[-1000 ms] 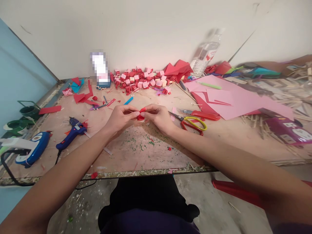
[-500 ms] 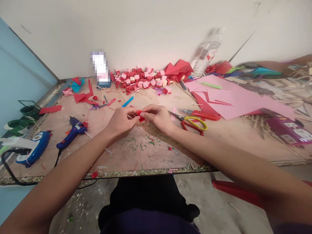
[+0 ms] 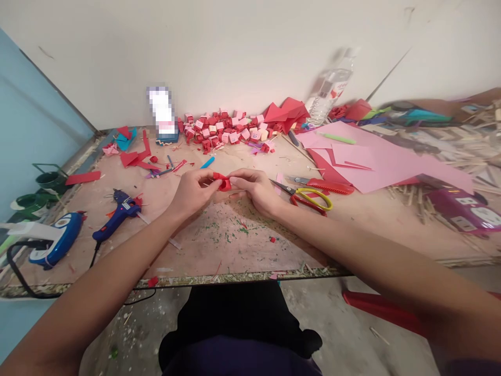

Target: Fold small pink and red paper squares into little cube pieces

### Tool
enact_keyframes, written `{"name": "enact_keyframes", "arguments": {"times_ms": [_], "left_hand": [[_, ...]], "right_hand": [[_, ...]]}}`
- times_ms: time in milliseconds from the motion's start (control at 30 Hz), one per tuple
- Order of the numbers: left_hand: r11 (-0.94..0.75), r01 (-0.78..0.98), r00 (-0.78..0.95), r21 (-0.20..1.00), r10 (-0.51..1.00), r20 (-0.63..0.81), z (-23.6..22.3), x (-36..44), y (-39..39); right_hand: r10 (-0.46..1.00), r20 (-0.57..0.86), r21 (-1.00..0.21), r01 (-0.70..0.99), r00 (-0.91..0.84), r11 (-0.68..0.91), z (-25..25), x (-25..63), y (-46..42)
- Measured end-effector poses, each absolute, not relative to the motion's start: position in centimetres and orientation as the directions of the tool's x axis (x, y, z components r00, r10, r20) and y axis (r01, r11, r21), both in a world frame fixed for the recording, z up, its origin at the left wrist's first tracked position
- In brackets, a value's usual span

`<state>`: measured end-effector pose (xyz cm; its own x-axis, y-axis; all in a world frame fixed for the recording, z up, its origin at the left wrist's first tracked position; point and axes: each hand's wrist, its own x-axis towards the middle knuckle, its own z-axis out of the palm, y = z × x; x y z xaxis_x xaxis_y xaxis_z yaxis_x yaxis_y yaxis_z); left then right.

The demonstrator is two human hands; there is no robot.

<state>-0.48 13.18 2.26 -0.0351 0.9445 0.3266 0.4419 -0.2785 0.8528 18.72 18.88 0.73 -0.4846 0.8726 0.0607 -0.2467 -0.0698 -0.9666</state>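
Observation:
My left hand and my right hand meet over the middle of the plywood table. Between their fingertips they pinch a small folded red paper piece, held just above the board. Both hands' fingers are closed on it. Behind them, against the wall, lies a heap of several small red and pink paper cubes.
Scissors with yellow and red handles and a red comb-like tool lie right of my right hand. Pink paper sheets and a plastic bottle are further right. A blue glue gun lies left, with red scraps beyond.
The hands have turned the red paper piece slightly and shifted a little left; the camera has tilted a touch. Nothing else on the table moved.

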Motion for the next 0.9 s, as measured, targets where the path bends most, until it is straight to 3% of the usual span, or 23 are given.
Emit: {"name": "enact_keyframes", "arguments": {"times_ms": [533, 900], "left_hand": [[-0.39, 0.636, 0.053, 0.666, 0.883, 0.466, 1.72, -0.83, 13.51], [-0.35, 0.603, 0.005, 0.716, 0.9, 0.436, 2.29, -0.34, 13.37]], "right_hand": [[0.845, 0.017, -0.987, -0.146, -0.535, -0.073, 0.91, 18.69, 18.98], [0.838, 0.02, -0.982, -0.168, -0.546, -0.086, 0.97, 18.71, 18.94]]}}
